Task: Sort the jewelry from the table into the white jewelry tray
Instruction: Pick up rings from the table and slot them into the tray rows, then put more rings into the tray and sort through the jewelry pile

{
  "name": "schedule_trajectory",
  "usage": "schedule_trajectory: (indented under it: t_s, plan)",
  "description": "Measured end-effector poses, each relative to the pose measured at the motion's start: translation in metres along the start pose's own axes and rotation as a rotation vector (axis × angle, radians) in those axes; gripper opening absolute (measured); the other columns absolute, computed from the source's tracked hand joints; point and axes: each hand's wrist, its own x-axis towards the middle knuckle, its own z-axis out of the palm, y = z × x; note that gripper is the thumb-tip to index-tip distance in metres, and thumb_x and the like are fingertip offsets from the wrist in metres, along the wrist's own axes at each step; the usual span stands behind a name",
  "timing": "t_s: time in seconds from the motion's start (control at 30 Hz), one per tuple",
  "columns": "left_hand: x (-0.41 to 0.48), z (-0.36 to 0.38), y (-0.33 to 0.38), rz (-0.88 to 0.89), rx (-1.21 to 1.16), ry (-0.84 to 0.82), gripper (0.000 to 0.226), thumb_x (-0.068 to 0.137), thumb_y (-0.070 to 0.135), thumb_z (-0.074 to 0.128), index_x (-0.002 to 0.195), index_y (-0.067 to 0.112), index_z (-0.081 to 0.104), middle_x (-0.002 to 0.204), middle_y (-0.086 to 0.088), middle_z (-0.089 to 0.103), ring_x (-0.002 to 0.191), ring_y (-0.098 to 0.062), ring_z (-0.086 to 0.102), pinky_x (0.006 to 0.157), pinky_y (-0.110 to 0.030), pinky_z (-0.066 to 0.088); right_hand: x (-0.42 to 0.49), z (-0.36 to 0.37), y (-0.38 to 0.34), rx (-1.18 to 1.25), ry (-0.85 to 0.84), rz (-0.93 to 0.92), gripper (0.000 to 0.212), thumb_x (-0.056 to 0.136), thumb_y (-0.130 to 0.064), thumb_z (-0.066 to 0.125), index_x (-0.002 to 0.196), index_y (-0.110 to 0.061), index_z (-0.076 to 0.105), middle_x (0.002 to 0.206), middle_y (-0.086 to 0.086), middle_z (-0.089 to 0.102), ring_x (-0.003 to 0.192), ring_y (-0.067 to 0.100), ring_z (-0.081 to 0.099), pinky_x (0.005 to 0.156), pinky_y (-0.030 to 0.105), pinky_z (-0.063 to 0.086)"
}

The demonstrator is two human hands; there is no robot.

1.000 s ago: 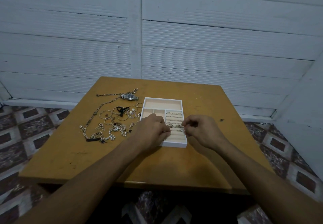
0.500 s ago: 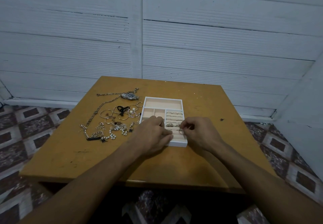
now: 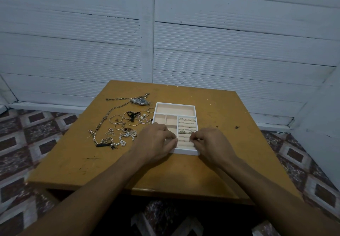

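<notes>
The white jewelry tray sits near the middle of the wooden table. Its long axis runs away from the person, with the far end leaning slightly to the left. The wide undivided compartment is at that far end. Small square compartments fill the near left side, and padded ring rows fill the near right side. Several rings are already seated in the rows.

The left hand lies flat over the near-left compartments. Its fingers are nearly straight and close together, and the tips rest against the divider beside the ring rows. The right hand is at the tray's near-right corner with its fingers curled. Thumb and forefinger pinch a small ring at the right end of one of the nearer rows (the ring is tiny here, and how far into the slot it sits cannot be told).

The unsorted jewelry is spread on the table to the left of the tray:
- A wristwatch lies farthest away.
- A long chain necklace runs diagonally from the wristwatch towards the person.
- Gold hoop earrings lie beside a black ribbon bow.
- A pearl piece lies just beside the left wrist.
- A chain bracelet with a dark bar lies nearest the table's left edge.
</notes>
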Motion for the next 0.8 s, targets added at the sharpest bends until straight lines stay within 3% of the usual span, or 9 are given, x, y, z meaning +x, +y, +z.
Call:
schedule_trajectory:
  t_s: [0.17,0.43,0.8]
  plan:
    - [-0.007,0.000,-0.002,0.005,-0.014,0.073,0.034,0.090,0.043,0.051,0.104,0.022,0.073,0.094,0.002,0.069,0.089,-0.013,0.056,0.077,-0.030,0.045,-0.005,0.006,0.003,-0.045,0.001,-0.029,0.024,0.091,-0.018,0.058,0.110,-0.018,0.073,0.106,0.000,0.068,0.099,0.020,0.057,0.077,0.033,0.049]
    - [-0.015,-0.001,-0.007,-0.031,-0.030,0.061,0.034,0.093,0.044,0.049,0.114,0.024,0.068,0.111,0.005,0.066,0.105,-0.009,0.052,0.094,-0.030,0.039,-0.013,0.011,0.000,-0.108,-0.019,-0.046,0.031,0.093,-0.017,0.052,0.120,-0.021,0.068,0.111,0.000,0.064,0.101,0.021,0.052,0.084,0.030,0.042]
    - [-0.015,-0.004,-0.015,-0.039,-0.058,0.079,0.033,0.094,0.041,0.051,0.113,0.021,0.069,0.111,0.002,0.067,0.105,-0.012,0.053,0.091,-0.031,0.042,-0.009,0.009,-0.001,-0.029,-0.037,0.007,0.031,0.094,-0.017,0.051,0.119,-0.022,0.068,0.113,-0.003,0.065,0.102,0.015,0.050,0.083,0.024,0.038]
